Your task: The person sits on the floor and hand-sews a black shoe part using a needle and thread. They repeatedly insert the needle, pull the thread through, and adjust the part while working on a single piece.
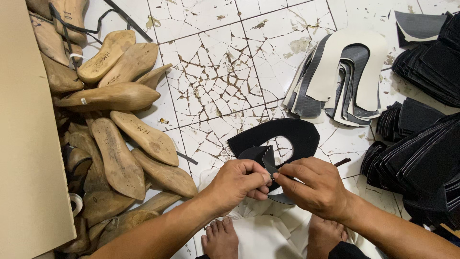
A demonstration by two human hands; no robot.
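While both forearms angle in from the lower edge, the left hand (238,181) and right hand (316,186) meet at centre, knuckles up, over the cracked white tile floor (215,72). Left fingers (261,178) are pinched together on a small black strip (269,162); right fingers (283,176) are clamped on the same strip from the opposite side. Black shoe upper piece (287,134): lying just beyond the hands, partly under them. Wooden shoe lasts (120,96): heaped at left. Cut white and grey pieces (345,72): stacked upper right. Black cut pieces (421,158): stacked at right.
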